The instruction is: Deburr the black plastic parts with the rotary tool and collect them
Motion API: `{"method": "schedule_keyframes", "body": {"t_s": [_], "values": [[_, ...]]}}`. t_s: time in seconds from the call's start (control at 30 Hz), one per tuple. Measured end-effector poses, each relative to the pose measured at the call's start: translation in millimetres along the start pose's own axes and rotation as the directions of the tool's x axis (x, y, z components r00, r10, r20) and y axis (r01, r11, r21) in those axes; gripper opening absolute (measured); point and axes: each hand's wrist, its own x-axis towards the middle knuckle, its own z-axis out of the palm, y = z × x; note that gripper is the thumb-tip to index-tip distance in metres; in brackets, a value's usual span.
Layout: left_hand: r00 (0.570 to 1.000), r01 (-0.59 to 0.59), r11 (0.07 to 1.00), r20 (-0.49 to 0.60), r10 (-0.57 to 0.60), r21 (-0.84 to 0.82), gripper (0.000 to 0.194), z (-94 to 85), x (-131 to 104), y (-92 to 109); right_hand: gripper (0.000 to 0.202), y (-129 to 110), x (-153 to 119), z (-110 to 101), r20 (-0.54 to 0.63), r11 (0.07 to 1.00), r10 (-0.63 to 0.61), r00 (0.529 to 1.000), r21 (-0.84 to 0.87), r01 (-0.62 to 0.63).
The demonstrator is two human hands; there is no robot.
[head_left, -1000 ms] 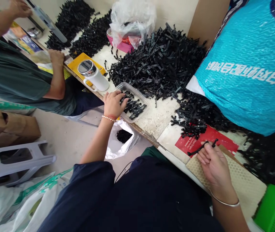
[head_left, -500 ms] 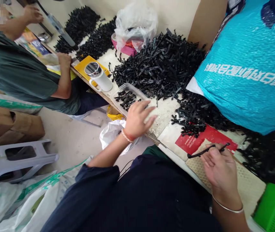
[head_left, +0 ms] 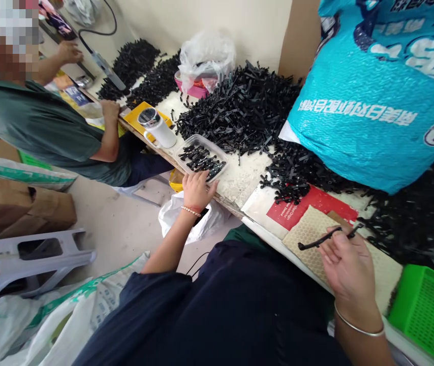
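Observation:
My left hand (head_left: 197, 190) is at the near edge of a clear plastic tray (head_left: 222, 176), fingers stretched out and thumb apart. Whether the fingertips touch the rim is hard to see. Inside the tray lie several black plastic strips (head_left: 203, 158) with knobbed ends. Between the thumb and fingers of my right hand (head_left: 348, 256), a long thin black plastic strip (head_left: 319, 242) is pinched, held above a honeycomb-patterned pad (head_left: 308, 239). A red printed sheet (head_left: 297, 211) lies just beyond the pad.
A large heap of black strips (head_left: 240, 109) covers the table behind the tray. To the right stand a blue sack (head_left: 354, 117) and a green basket (head_left: 426, 310). A white mug (head_left: 161, 133) is left of the tray. A co-worker (head_left: 68, 129) sits at far left.
My left hand has drawn back toward me, from over the tray's near right corner to its near edge. The right hand keeps the strip in its pinch. The view has shifted slightly.

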Motion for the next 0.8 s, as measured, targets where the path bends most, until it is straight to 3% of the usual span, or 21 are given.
{"method": "schedule_keyframes", "body": {"t_s": [0.13,0.27,0.47,0.8], "values": [[0.998,-0.010,1.000,-0.064,0.010,0.003,0.043,-11.0,14.4,1.1,0.051,-1.8,-2.6,-9.3,-0.006,1.000,-0.004,1.000,0.028,0.004],[0.988,0.081,0.991,-0.143,-0.066,0.106,0.045,-28.4,58.2,-22.7,0.052,-2.0,-1.4,-16.8,-0.008,0.999,-0.006,1.000,0.040,0.007],[0.985,0.161,0.941,0.005,-0.170,0.299,0.042,-36.1,118.1,-59.8,0.053,-1.3,-1.4,-13.8,0.037,1.000,0.011,0.999,0.027,-0.012],[0.980,0.130,0.924,0.093,-0.174,0.359,0.036,-30.8,134.4,-59.8,0.052,1.1,8.6,-8.0,0.010,0.999,0.033,0.999,0.026,-0.033]]}}
